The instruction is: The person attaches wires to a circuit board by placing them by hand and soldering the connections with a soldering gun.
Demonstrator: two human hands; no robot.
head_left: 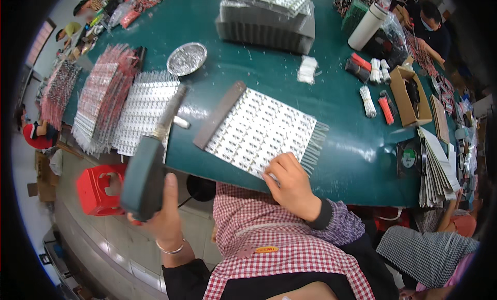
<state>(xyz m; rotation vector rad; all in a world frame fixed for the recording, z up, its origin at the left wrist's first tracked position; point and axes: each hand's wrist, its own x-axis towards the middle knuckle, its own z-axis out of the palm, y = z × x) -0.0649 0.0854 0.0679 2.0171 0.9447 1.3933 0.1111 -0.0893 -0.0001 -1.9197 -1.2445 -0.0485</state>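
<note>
My left hand (166, 215) is closed round the dark green handle of a soldering iron (143, 178), off the table's front edge. Its long metal barrel points up and away, over stacked white panels. On the table lies a white panel of small circuit boards (261, 128), with bare wires (317, 147) sticking out along its right side. A dark brown bar (221, 114) lies along its left side. My right hand (291, 186) rests at the panel's near right corner, fingers curled together; whatever is between the fingertips is hidden.
Left are wired panels (96, 100) and a metal dish (187, 59) of scraps. A dark block (265, 25) under more panels stands at the back. Right are wire bundles (367, 101), a cardboard box (410, 98), a white bottle (368, 25) and a small fan (410, 157). A red stool (101, 189) stands below left.
</note>
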